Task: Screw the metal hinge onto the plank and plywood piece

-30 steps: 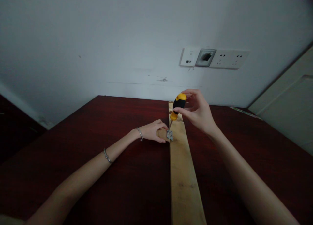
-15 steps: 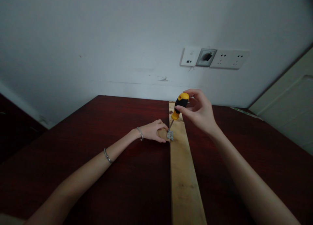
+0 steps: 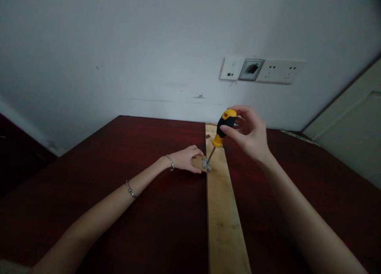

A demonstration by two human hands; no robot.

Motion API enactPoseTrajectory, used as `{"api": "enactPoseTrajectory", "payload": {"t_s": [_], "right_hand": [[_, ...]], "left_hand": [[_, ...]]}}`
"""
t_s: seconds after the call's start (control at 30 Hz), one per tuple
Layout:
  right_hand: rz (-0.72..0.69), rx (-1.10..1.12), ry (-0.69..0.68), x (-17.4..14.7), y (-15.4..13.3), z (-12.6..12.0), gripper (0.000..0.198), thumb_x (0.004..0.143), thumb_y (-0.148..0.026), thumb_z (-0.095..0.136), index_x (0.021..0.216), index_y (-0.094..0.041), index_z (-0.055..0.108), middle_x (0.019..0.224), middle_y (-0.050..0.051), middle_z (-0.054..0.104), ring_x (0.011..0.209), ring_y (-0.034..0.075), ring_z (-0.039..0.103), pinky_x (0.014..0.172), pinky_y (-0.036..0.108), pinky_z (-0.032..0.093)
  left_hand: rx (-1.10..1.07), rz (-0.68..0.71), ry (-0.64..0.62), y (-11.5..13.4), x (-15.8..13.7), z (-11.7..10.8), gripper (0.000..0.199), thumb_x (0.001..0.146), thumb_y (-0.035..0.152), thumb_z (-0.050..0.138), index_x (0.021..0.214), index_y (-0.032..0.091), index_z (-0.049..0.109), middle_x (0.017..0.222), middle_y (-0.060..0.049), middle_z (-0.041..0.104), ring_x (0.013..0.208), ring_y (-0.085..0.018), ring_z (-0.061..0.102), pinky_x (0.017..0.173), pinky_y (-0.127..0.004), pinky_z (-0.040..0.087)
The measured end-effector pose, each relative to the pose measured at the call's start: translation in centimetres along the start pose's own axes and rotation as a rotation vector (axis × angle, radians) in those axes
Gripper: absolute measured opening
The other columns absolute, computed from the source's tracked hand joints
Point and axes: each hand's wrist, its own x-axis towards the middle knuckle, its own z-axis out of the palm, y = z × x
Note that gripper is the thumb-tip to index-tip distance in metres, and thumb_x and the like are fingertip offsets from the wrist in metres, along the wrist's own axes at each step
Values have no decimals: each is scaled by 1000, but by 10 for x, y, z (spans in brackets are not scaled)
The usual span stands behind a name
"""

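My right hand (image 3: 251,131) grips a yellow and black screwdriver (image 3: 225,125) by its handle. Its shaft slants down to the left, and the tip is at a small metal hinge (image 3: 204,163). One leaf of the hinge lies on a long wooden board (image 3: 222,202), the other on a small wooden block (image 3: 197,162) at the board's left edge. Thumb and fingers of my left hand (image 3: 186,159) are closed around that block. Whether the screwdriver tip sits in a screw is too small to tell.
Under the board is a dark red tabletop (image 3: 143,226). The wall (image 3: 149,59) stands directly behind it, with sockets (image 3: 279,71) and a black plug (image 3: 253,68). A pale door-like panel (image 3: 354,119) is at the right.
My right hand has moved the screwdriver slightly to the right, its tip passing from the hinge's left leaf toward the right one. My left hand stays on the block.
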Motion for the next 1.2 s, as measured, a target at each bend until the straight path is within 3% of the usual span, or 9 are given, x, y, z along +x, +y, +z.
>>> {"api": "enactPoseTrajectory", "payload": {"t_s": [1.2], "right_hand": [[-15, -44, -74, -6, -6, 6, 40, 69, -27, 74, 102, -24, 52, 101, 2, 53, 80, 13, 57, 45, 18, 50]], "left_hand": [[-7, 19, 55, 0, 2, 0, 72, 62, 39, 79, 121, 15, 45, 106, -9, 51, 97, -23, 53, 89, -39, 45]]}}
